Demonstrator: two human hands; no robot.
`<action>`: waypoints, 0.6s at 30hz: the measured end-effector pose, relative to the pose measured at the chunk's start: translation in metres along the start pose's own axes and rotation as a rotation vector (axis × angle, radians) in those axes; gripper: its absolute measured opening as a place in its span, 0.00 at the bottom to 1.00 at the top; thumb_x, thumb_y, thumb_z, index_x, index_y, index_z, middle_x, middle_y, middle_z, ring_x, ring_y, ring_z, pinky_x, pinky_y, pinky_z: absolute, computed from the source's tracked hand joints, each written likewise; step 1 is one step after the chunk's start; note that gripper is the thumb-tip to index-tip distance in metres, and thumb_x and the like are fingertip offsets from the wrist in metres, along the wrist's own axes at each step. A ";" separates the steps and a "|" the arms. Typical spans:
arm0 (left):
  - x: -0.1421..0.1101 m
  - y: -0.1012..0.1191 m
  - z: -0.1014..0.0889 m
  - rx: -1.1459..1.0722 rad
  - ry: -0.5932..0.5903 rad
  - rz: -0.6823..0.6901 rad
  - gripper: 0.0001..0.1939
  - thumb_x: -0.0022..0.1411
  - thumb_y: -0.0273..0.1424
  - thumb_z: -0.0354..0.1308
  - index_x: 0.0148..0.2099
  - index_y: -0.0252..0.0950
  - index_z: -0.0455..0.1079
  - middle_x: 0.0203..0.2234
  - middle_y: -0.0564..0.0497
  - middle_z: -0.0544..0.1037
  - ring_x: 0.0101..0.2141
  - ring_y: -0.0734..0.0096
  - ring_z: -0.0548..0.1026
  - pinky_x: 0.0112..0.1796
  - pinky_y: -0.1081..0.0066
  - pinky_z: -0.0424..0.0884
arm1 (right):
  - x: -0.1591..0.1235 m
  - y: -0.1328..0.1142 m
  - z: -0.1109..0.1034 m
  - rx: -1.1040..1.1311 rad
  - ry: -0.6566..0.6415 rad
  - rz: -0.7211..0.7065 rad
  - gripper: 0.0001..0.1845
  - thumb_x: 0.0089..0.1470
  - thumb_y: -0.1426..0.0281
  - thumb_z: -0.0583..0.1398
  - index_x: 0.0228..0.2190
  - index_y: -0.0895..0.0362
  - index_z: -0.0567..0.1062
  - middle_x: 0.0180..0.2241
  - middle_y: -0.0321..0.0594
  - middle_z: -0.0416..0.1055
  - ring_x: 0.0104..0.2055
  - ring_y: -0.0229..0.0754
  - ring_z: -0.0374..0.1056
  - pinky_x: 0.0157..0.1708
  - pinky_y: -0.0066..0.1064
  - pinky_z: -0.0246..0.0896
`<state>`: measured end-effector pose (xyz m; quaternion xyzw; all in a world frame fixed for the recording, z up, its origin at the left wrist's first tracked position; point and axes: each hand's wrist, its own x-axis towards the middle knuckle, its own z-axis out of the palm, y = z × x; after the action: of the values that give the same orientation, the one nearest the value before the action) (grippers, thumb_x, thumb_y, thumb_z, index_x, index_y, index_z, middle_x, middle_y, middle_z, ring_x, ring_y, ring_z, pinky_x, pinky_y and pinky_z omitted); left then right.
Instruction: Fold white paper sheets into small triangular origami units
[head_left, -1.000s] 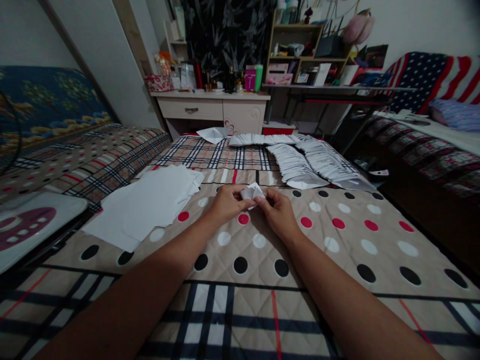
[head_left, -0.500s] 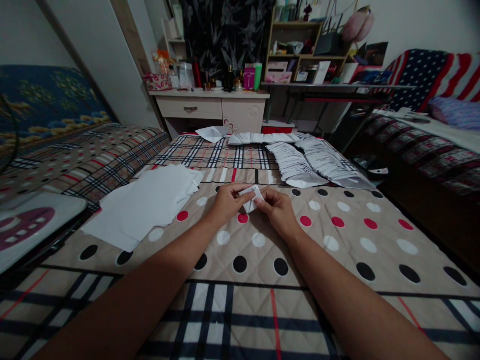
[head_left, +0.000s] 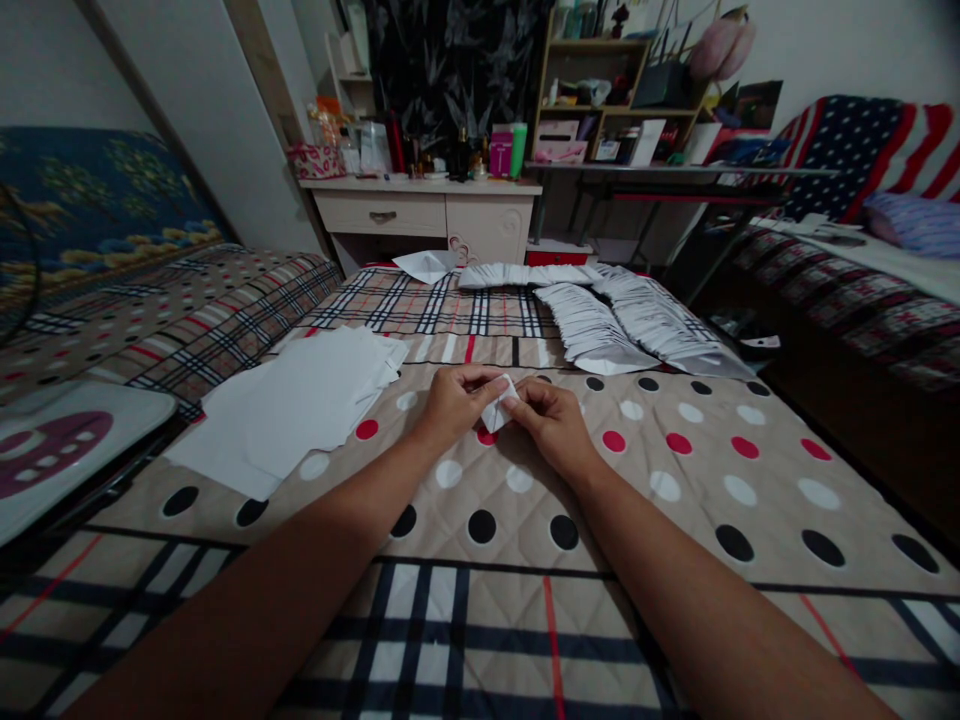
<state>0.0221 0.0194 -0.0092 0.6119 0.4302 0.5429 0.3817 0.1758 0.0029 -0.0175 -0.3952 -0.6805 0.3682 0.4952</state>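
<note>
A small folded piece of white paper (head_left: 496,411) is held just above the dotted bedspread, in the middle of the view. My left hand (head_left: 455,405) pinches its left side, the thumb lying across the top. From the other side my right hand (head_left: 551,415) grips it between thumb and curled fingers. Both thumbs nearly meet on the paper's face; the fingers behind it are partly hidden. To the left lies a loose stack of white sheets (head_left: 300,400), its edges uneven.
Beyond my hands, rows of folded papers (head_left: 592,330) stand packed together on the bedspread (head_left: 480,640). One folded sheet (head_left: 426,266) lies at the far edge. A white and purple panel (head_left: 67,440) sits at the left, with a dresser (head_left: 416,215) behind the bed.
The folded paper has been turned and flattened between my fingers, and now looks narrower and more tilted. Both hands stay in nearly the same place.
</note>
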 end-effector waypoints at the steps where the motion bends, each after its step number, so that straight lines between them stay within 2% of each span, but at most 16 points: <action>1: 0.000 0.000 0.000 0.011 0.014 0.006 0.10 0.50 0.35 0.66 0.32 0.33 0.78 0.26 0.49 0.81 0.27 0.69 0.77 0.30 0.70 0.74 | 0.000 -0.001 0.001 -0.009 0.020 0.014 0.17 0.53 0.62 0.62 0.17 0.56 0.68 0.21 0.36 0.65 0.27 0.38 0.61 0.30 0.32 0.57; 5: -0.001 0.002 -0.001 0.034 0.050 0.000 0.08 0.50 0.34 0.66 0.30 0.33 0.77 0.24 0.50 0.80 0.25 0.70 0.76 0.28 0.71 0.72 | -0.001 -0.004 0.005 0.065 0.179 0.115 0.12 0.45 0.64 0.67 0.27 0.55 0.70 0.24 0.33 0.68 0.22 0.35 0.60 0.23 0.29 0.56; 7: -0.002 0.003 -0.002 0.073 0.036 0.012 0.07 0.51 0.33 0.65 0.29 0.34 0.76 0.23 0.51 0.78 0.25 0.71 0.75 0.27 0.72 0.71 | 0.000 -0.002 0.006 0.141 0.195 0.137 0.18 0.42 0.65 0.69 0.34 0.54 0.69 0.27 0.32 0.70 0.21 0.34 0.60 0.21 0.27 0.56; 8: -0.003 0.004 -0.003 0.100 0.021 0.025 0.06 0.51 0.32 0.64 0.28 0.34 0.76 0.22 0.52 0.78 0.25 0.71 0.75 0.27 0.72 0.71 | 0.000 0.000 0.006 0.163 0.165 0.141 0.19 0.41 0.65 0.69 0.36 0.54 0.70 0.27 0.32 0.70 0.22 0.34 0.61 0.22 0.27 0.57; 10: -0.004 0.006 -0.003 0.163 -0.026 0.058 0.06 0.53 0.31 0.62 0.27 0.34 0.75 0.22 0.52 0.77 0.25 0.71 0.74 0.28 0.72 0.71 | 0.000 0.003 0.006 0.151 0.064 0.154 0.15 0.43 0.64 0.68 0.33 0.56 0.72 0.25 0.33 0.70 0.22 0.35 0.63 0.22 0.28 0.58; 12: -0.004 0.007 -0.002 0.207 -0.076 0.091 0.06 0.54 0.30 0.61 0.27 0.34 0.74 0.23 0.51 0.78 0.27 0.71 0.75 0.30 0.72 0.71 | 0.000 0.004 0.006 0.102 0.007 0.175 0.12 0.45 0.63 0.67 0.25 0.57 0.72 0.21 0.34 0.68 0.21 0.35 0.61 0.20 0.27 0.56; 14: -0.003 0.006 0.001 0.213 -0.100 0.104 0.05 0.54 0.30 0.61 0.28 0.33 0.74 0.25 0.50 0.78 0.29 0.70 0.75 0.33 0.72 0.72 | 0.000 0.003 0.005 0.092 0.043 0.195 0.14 0.45 0.62 0.67 0.21 0.56 0.69 0.17 0.32 0.65 0.17 0.33 0.58 0.17 0.27 0.52; 16: -0.002 0.004 0.004 0.129 -0.090 0.067 0.06 0.54 0.31 0.61 0.34 0.33 0.74 0.29 0.50 0.79 0.31 0.71 0.76 0.33 0.73 0.72 | 0.000 0.001 0.005 0.135 0.131 0.219 0.15 0.44 0.61 0.67 0.20 0.56 0.68 0.16 0.31 0.63 0.15 0.33 0.57 0.15 0.27 0.50; 18: -0.002 0.002 0.007 -0.013 -0.088 -0.019 0.13 0.53 0.34 0.64 0.40 0.33 0.73 0.31 0.49 0.79 0.31 0.71 0.76 0.31 0.74 0.72 | 0.001 -0.002 0.003 0.191 0.222 0.254 0.16 0.43 0.60 0.67 0.20 0.55 0.67 0.16 0.30 0.64 0.14 0.33 0.57 0.13 0.27 0.51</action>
<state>0.0290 0.0173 -0.0091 0.6287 0.4151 0.5147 0.4093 0.1725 0.0024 -0.0167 -0.4675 -0.5282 0.4447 0.5520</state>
